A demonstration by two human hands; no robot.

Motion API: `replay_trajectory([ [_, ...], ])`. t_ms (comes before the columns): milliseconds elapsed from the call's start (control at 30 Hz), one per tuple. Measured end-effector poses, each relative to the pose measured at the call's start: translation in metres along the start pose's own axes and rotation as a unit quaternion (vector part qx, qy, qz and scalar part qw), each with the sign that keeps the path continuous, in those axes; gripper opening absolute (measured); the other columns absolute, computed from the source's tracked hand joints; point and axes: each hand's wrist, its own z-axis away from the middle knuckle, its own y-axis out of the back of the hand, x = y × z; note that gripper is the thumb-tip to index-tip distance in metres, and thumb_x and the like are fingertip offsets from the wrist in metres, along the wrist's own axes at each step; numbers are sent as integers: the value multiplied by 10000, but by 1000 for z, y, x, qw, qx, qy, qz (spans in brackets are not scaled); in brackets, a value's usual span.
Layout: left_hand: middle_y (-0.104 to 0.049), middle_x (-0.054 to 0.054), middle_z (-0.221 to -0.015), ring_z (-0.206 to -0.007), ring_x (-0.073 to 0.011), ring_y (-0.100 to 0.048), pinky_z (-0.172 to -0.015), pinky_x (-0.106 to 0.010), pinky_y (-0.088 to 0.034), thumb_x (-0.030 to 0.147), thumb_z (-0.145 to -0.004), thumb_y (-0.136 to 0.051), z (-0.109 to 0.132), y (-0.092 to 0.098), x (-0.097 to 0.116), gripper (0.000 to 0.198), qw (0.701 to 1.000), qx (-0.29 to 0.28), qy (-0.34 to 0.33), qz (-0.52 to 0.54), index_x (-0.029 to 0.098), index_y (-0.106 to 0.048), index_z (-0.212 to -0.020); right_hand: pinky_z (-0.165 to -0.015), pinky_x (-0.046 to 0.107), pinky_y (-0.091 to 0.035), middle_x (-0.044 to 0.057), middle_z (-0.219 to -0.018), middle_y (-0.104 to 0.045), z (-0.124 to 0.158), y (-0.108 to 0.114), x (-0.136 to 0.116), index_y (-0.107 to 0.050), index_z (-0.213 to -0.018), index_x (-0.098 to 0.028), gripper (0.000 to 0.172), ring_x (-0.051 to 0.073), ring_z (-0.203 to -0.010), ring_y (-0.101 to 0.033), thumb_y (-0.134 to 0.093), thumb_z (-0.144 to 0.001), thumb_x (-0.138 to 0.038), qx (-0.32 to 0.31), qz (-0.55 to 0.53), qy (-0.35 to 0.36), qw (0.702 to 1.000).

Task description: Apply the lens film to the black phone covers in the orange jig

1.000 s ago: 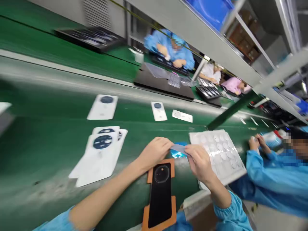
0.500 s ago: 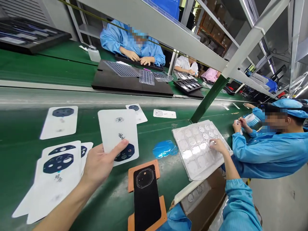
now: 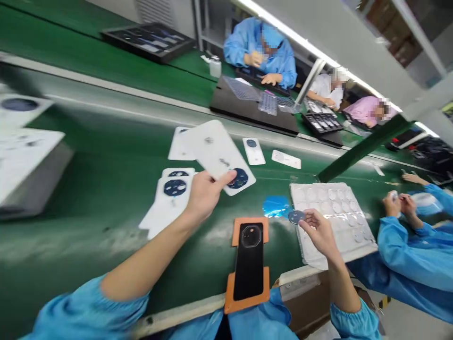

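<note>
My left hand is closed on a white card, its thumb over a dark round camera-cover shape near the card's lower end. My right hand pinches a dark round disc above the left edge of a clear plastic tray. Round pieces sit in several of the tray's pockets. Below and between my hands lies a black phone-shaped panel with a round camera area, seated in an orange holder. A crumpled blue film lies beside the disc.
Similar white cards overlap left of my left hand, with smaller cards farther back. A green post rises behind the tray. A co-worker's sleeve is close on the right. An open carton stands below the bench edge.
My right hand has left the tray's pockets and moved left, now with a dark disc between its fingers. My left hand still holds the card, now tilted. The camera view has shifted left.
</note>
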Motion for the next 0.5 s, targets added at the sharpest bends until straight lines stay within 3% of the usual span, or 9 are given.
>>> replay_trajectory([
  [67,-779,-90,-943,-886,-275,-716,-786,-365,-578,489,-660,-825,0,1,1,417,1000,-16,-1,18,139,-776,-883,-707,303,-563,48,-897,-720,1,-37,-29,-655,-1047,-215,140,170,-775,-670,-556,-949,-231,-3,42,121,992],
  [167,-773,-97,-1021,-943,-286,-714,-822,-371,-570,471,-692,-819,1,5,5,419,998,-43,-5,34,145,-781,-952,-806,337,-562,67,-993,-742,7,-80,-52,-655,-1167,-220,311,191,-896,-683,-494,-949,-67,5,117,295,948],
  [233,-758,-99,-1091,-994,-291,-704,-849,-371,-561,458,-711,-815,3,7,10,416,997,-62,-7,43,154,-778,-993,-831,352,-569,80,-1041,-744,12,-96,-52,-627,-1236,-200,370,211,-955,-688,-519,-928,-27,14,154,359,920],
  [333,-748,-102,-1116,-1015,-293,-692,-833,-354,-552,471,-738,-798,4,8,16,430,995,-81,5,50,153,-766,-1024,-866,370,-579,97,-1103,-732,19,-105,-43,-599,-1279,-176,393,238,-1060,-676,-556,-918,-28,-5,176,389,904],
  [500,-754,-93,-1001,-907,-251,-683,-755,-314,-533,599,-839,-643,2,4,15,504,996,-81,8,45,133,-737,-1005,-942,438,-567,134,-1170,-699,25,-106,-40,-592,-1267,-156,371,267,-1169,-630,-561,-915,-46,-52,175,366,913],
])
